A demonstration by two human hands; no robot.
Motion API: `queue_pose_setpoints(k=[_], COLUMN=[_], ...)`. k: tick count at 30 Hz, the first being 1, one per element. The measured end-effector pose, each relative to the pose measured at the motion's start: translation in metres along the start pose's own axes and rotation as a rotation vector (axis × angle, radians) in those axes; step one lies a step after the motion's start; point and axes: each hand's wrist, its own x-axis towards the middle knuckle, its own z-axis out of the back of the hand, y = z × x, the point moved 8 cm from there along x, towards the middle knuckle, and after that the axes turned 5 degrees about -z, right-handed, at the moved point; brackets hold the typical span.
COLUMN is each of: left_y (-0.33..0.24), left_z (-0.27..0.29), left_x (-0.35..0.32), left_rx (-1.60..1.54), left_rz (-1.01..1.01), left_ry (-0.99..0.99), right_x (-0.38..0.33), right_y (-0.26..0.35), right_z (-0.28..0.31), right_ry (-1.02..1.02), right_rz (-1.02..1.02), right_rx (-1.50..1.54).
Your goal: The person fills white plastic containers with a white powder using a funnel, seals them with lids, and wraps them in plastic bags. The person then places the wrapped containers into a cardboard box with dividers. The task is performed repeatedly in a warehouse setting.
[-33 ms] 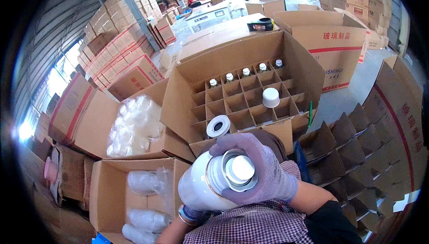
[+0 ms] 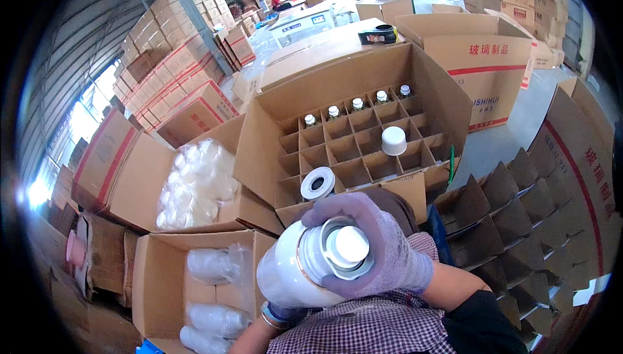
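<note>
Warehouse stacked with cartons [image 2: 178,13]. Over a checked apron [image 2: 363,325], a white bottle [image 2: 282,273] tilts, neck rightward within the right hand's curled fingers [image 2: 341,205]; left hand [image 2: 290,314] beneath, fingers hidden, grip unclear.

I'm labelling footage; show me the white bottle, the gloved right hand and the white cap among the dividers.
White bottle [image 2: 284,273], head view: side of its body.
Gloved right hand [image 2: 389,248], head view: middle of glove.
White cap [image 2: 394,144], head view: its side.
</note>
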Motion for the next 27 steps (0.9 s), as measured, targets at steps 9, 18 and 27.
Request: queue_pose_setpoints(k=[9, 18, 27], left_y=[-0.011, -0.060, 0.127], left_z=[-0.001, -0.038, 0.103], left_x=[-0.005, 0.038, -0.039], left_rx=[0.135, 0.946, 0.300], left_rz=[0.005, -0.106, -0.027], left_ry=[-0.004, 0.118, -0.248], right_x=[-0.008, 0.001, 0.019], right_y=[-0.017, -0.057, -0.123], right_z=[-0.009, 0.017, 0.023], right_ry=[0.066, -0.054, -0.233], right_rz=[0.044, 0.028, -0.009], right_rx=[0.068, 0.002, 0.071])
